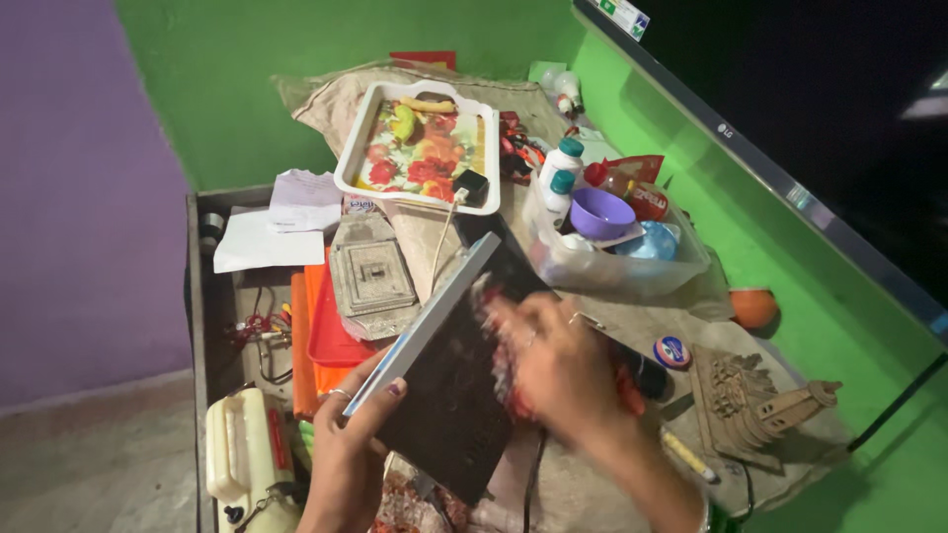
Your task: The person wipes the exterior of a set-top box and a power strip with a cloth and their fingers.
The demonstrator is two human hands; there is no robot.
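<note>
- The left hand (348, 449) comes up from the near edge, left of centre, wrist low and palm turned toward the right.
- Its fingers (380, 397) are curled together around the near-left corner of a dark book (449, 380), the thumb pressed on the cover and a ring showing on one finger; the hand is clamped on that corner.
- The dark book sits at the centre of the scene, tilted up on its left edge so the pale page block faces left and the dark cover faces right and up.
- The right hand (553, 370) reaches in from the near right, forearm angled up toward the book, and lies across the cover's right side.
- It is blurred; the fingers look loosely spread and laid flat on the cover, but whether they grip anything I cannot tell.
- Far from the hands, a white tray (351, 158) with a flower print lies tilted on a sack-covered surface.
- To the right of the tray, a clear plastic tub (592, 271) holds a purple bowl (600, 212) and white bottles.
- At the near right, a carved brown model building (755, 400) rests just beside the right forearm.
</note>
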